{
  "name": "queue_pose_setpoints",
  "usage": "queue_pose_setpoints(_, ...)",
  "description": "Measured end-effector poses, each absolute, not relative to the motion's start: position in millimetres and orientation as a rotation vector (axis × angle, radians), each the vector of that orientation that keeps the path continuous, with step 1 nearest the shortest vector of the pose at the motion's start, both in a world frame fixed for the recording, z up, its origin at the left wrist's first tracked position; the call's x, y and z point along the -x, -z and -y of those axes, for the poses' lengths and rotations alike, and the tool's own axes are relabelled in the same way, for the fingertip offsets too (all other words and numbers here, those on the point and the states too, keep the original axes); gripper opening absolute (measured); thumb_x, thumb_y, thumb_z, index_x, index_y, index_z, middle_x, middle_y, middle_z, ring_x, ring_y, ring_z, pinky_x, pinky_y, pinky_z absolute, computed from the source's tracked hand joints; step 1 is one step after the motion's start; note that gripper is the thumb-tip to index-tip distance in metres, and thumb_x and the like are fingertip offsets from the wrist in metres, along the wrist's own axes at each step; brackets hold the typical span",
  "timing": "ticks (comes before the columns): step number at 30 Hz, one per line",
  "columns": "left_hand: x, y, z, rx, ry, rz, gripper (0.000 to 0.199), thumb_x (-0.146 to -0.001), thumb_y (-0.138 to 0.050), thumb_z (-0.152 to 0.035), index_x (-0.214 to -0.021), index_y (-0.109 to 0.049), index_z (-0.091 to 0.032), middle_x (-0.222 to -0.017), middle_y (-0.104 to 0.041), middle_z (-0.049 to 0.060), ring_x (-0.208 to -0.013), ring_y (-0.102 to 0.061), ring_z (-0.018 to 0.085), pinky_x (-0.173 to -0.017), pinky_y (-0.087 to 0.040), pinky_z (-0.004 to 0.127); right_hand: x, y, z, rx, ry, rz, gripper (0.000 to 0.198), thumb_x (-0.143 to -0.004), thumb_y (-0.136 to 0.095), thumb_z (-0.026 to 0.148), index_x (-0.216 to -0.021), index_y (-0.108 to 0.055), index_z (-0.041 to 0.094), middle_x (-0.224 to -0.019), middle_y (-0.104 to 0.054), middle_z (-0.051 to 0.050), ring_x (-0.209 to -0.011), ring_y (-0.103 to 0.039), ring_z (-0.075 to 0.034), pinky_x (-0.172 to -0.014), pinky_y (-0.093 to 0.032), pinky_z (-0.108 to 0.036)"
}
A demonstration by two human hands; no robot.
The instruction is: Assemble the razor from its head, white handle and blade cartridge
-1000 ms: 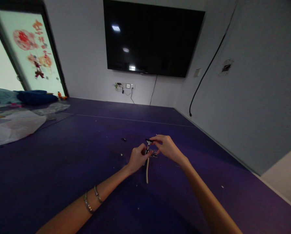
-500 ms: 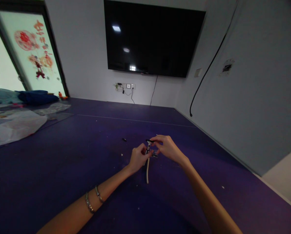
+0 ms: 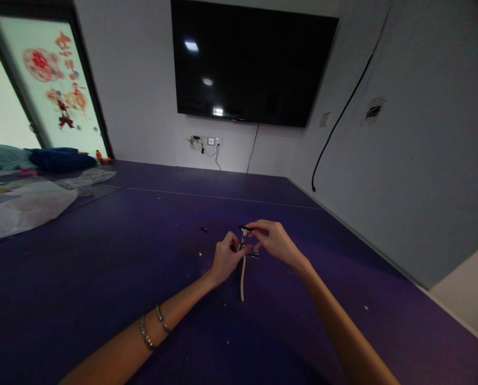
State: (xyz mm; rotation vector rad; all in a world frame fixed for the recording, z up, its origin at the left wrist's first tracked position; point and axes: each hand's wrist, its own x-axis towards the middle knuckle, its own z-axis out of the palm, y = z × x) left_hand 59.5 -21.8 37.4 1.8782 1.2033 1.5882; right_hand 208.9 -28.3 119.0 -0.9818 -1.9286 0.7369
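My left hand (image 3: pixel 226 258) is closed in a pinch around the stem of a small T-shaped white-and-black piece (image 3: pixel 243 235), held upright over the purple surface. The fingertips of my right hand (image 3: pixel 274 238) are closed on the dark bar at its top. Just below the right fingers lies a small silvery, see-through item (image 3: pixel 253 253) that I cannot name. A thin cream-coloured rod or tube (image 3: pixel 243 280) extends toward me from beneath the left fingers. Whether it joins the held piece is hidden.
A small black bit (image 3: pixel 204 229) and scattered white crumbs lie on the purple surface (image 3: pixel 143 256). White plastic sheeting (image 3: pixel 30 211) and dark blue cloth (image 3: pixel 60 159) sit at the left. A black cable (image 3: pixel 343 109) hangs along the right wall. A television (image 3: pixel 251 64) is mounted ahead.
Both hands and the T-shaped piece have risen very slightly. The grip of each hand looks the same.
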Motion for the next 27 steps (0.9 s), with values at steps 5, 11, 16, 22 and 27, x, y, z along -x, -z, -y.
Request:
queue_pose_setpoints(5, -57.9, -40.1, 21.6, -1.899, -1.615, -1.188, 0.031, -0.07, -0.064, -0.039, -0.066, -0.041, -0.018, -0.051, -0.036, -0.009, -0.047, -0.033, 0.006, -0.047, -0.025, 0.018, -209.3, -119.2, 27.8, 0.987, -0.753, 1.936, 0.026, -0.079, -0.049, 0.021, -0.1, -0.064, 0.015, -0.093, -0.063, -0.007, -0.058, -0.06, -0.01, -0.05, -0.054, -0.023)
queue_pose_setpoints(11, -53.2, -47.3, 16.6, -1.843, -1.623, -1.179, 0.028, -0.071, -0.063, -0.04, -0.066, -0.049, -0.016, -0.052, -0.043, -0.007, -0.048, -0.04, 0.007, -0.048, -0.03, 0.019, -210.4, -122.6, 28.2, 0.996, -0.773, 1.894, 0.044, -0.077, -0.056, 0.034, -0.118, -0.052, 0.019, -0.102, -0.058, -0.008, -0.077, -0.06, -0.014, -0.047, -0.053, -0.021)
queue_pose_setpoints(16, -43.8, -59.7, 2.8, -1.616, -1.57, -1.032, 0.025, -0.074, -0.059, -0.04, -0.076, -0.057, -0.015, -0.068, -0.064, 0.002, -0.061, -0.06, 0.014, -0.058, -0.044, 0.025, -218.6, -122.4, 22.4, 1.092, -0.696, 1.79, 0.038, -0.081, -0.048, 0.04, -0.112, -0.05, 0.019, -0.09, -0.061, -0.005, -0.067, -0.061, -0.013, -0.042, -0.048, -0.019)
queue_pose_setpoints(22, -28.6, -74.4, -15.5, -1.474, -1.449, -1.018, 0.024, -0.073, -0.061, -0.036, -0.074, -0.064, -0.012, -0.078, -0.069, 0.008, -0.072, -0.066, 0.02, -0.068, -0.05, 0.031, -212.0, -105.6, 17.9, 1.268, -0.581, 1.931, 0.025, -0.082, -0.047, 0.039, -0.086, -0.058, 0.017, -0.064, -0.061, -0.001, -0.048, -0.055, -0.01, -0.043, -0.04, -0.019)
queue_pose_setpoints(27, -29.3, -79.3, -13.8, -1.383, -1.328, -0.94, 0.021, -0.074, -0.062, -0.03, -0.077, -0.065, -0.01, -0.082, -0.07, 0.011, -0.074, -0.066, 0.02, -0.072, -0.051, 0.033, -192.3, -85.1, 20.6, 1.267, -0.495, 2.136, 0.029, -0.082, -0.048, 0.04, -0.082, -0.063, 0.016, -0.058, -0.059, -0.001, -0.052, -0.054, -0.011, -0.049, -0.036, -0.02)
